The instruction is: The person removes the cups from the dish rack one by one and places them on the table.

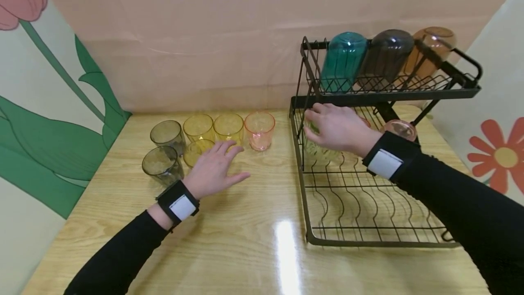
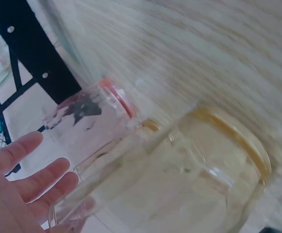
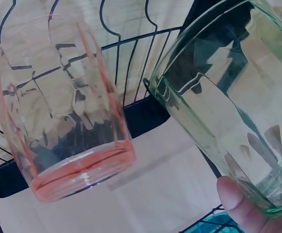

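My right hand [image 1: 341,127] reaches under the rack's upper shelf and grips a clear green glass [image 3: 218,102] by its base end. The glass is mouth down over the left part of the lower tier, partly hidden by the hand in the head view. Beside it on that tier stands an upturned pink glass [image 3: 80,121]. My left hand [image 1: 214,170] hovers at the group of yellow glasses on the table, fingers spread. In the left wrist view its fingertips come close to a yellow glass [image 2: 179,170], and a pink-rimmed glass [image 2: 90,116] stands behind.
The black two-tier dish rack [image 1: 303,195] occupies the table's right side. Its upper shelf carries upturned teal [image 1: 344,60], dark grey [image 1: 386,53] and orange [image 1: 435,51] glasses. Two grey glasses [image 1: 163,165] stand at the left, and a pink glass [image 1: 260,131] ends the back row.
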{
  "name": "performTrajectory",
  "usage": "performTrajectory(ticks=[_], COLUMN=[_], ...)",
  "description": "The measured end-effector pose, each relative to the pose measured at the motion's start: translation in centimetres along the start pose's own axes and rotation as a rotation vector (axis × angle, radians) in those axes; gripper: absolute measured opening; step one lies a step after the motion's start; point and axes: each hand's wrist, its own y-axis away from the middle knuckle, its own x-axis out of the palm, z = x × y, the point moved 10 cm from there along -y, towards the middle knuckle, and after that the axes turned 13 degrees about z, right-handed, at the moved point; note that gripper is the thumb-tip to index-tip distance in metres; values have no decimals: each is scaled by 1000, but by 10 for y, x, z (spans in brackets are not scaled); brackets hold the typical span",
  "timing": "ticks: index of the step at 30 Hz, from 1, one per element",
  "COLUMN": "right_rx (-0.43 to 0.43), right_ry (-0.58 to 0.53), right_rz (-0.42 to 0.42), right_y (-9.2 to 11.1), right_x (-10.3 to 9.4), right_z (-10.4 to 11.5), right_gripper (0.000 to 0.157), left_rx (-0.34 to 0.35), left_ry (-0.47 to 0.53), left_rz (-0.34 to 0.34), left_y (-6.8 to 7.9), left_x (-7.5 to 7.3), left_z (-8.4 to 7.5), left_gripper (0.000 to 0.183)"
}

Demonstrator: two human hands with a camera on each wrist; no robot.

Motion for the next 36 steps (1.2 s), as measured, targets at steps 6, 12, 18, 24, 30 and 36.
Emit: performTrajectory(ticks=[6, 12, 18, 24, 30, 36], right_rx=[-33, -68, -103, -157, -227, -303], right_ry=[11, 9, 32, 17, -60, -121], right_rz=[-55, -68, -66, -104, -196, -285], right_y=[4, 5, 1, -2, -3, 1], right_x=[-12, -25, -32, -46, -67, -81], right_z=[11, 27, 47, 70, 91, 108], right_gripper=[32, 30, 32, 32, 26, 25], left_rx=[-44, -98, -37, 12, 2, 121], left_ry=[95, 142, 469, 1272, 2231, 2656], left_rz=[1, -39, -56, -39, -42, -146], left_y=[0, -2, -12, -26, -35, -41], left_x=[-1, -7, -7, 9, 31, 26], left_z=[1, 0, -17, -32, -51, -68], left_gripper=[69, 71, 64, 57, 72, 87])
